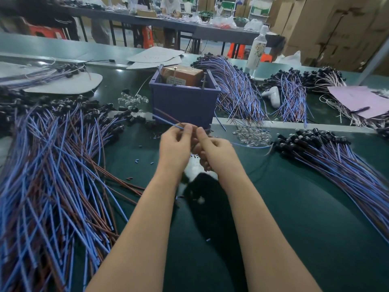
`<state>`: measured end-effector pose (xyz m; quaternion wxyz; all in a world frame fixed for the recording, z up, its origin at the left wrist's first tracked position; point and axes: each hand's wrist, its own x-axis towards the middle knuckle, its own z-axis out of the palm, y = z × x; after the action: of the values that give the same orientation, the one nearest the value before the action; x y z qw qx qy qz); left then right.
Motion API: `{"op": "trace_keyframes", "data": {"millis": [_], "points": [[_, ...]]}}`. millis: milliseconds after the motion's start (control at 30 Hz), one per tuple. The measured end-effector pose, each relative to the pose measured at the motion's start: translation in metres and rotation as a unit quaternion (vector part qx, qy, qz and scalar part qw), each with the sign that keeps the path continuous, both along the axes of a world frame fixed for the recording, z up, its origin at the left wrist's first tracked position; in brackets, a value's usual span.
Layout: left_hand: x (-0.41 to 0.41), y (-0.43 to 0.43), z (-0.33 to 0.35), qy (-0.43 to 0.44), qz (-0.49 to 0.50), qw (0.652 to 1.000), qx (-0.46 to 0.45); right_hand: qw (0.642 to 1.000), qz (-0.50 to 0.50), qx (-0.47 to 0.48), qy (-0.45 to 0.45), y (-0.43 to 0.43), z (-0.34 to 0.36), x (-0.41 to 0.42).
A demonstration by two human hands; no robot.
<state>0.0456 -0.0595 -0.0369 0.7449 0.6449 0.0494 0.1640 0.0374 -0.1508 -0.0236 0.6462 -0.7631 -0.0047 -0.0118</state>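
Your forearms (147, 228) lead up to your left hand (174, 145), its fingers (188, 130) pinching a blue wire (167, 122), and your right hand (213, 151), whose curled fingers hide whether they hold anything.

Fingers and frame edges hide the fine work

The blue wire (166, 122) and brown wire (165, 114) vanish where the left hand (174, 144) and right hand (212, 150) meet; what the right hand's curled fingers pinch cannot be told. The left wire heap (42, 175) runs off the left and bottom edges, and the right wire heap (347, 165) off the right edge. The print on the brown box (183, 75) is too small to read.
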Motion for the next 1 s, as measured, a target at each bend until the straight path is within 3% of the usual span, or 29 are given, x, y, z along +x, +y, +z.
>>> {"op": "trace_keyframes", "data": {"millis": [67,133,167,300,333,433,500,567,700,733,867,1000], "points": [[0.003,0.012,-0.003,0.020,0.055,0.998,-0.017,0.987,-0.022,-0.092,-0.129,-0.002,0.006,-0.007],[0.006,0.018,-0.006,0.033,0.093,0.995,-0.026,0.938,-0.111,-0.169,-0.281,-0.001,0.007,-0.010],[0.007,0.019,-0.006,0.034,0.100,0.994,-0.028,0.919,-0.133,-0.197,-0.315,0.000,0.008,-0.011],[0.008,0.015,-0.009,0.019,0.109,0.994,0.003,0.883,-0.072,-0.414,-0.210,-0.001,-0.006,-0.002],[0.008,0.015,-0.008,0.019,0.113,0.993,0.013,0.881,-0.051,-0.431,-0.189,-0.002,-0.009,-0.001],[0.008,0.016,-0.008,0.022,0.123,0.992,0.035,0.919,-0.033,-0.300,-0.254,0.001,-0.005,-0.005],[0.008,0.017,-0.007,0.011,0.136,0.989,0.064,0.890,-0.115,-0.266,-0.351,0.005,-0.002,-0.008],[0.006,0.015,-0.006,-0.012,0.136,0.986,0.099,0.860,-0.175,-0.290,-0.382,0.005,0.000,-0.007],[0.005,0.009,-0.003,-0.060,0.087,0.988,0.108,0.862,-0.091,-0.451,-0.214,-0.001,-0.010,0.003],[0.005,0.008,-0.003,-0.063,0.073,0.991,0.097,0.865,-0.071,-0.455,-0.200,-0.002,-0.015,0.006],[0.003,0.000,-0.007,-0.016,-0.002,1.000,0.008,0.919,-0.079,-0.324,-0.212,0.000,-0.023,0.010],[0.004,-0.006,-0.014,0.027,-0.029,0.987,0.156,0.957,-0.121,-0.196,-0.175,0.001,-0.028,0.013]]}}
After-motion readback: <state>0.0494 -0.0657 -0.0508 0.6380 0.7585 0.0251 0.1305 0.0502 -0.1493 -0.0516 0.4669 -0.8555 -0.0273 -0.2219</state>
